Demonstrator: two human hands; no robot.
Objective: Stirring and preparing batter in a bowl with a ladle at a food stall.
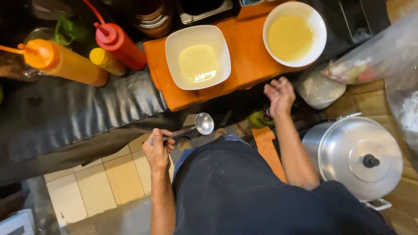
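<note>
1. The left hand (157,150) grips a metal ladle (203,123) by its handle, bowl empty, below the counter edge; keep it level.
2. The right hand (280,95) hangs open, holding nothing, near the round bowl (320,26) of yellow batter; steady that bowl while dipping, I judge.

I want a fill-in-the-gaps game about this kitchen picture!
1. The left hand holds a shiny metal ____.
2. The square white bowl sits on an ____ board.
3. The big silver pot is covered by a ____.
4. The round white bowl holds ____ liquid.

Missing words: ladle, orange, lid, yellow.
</note>
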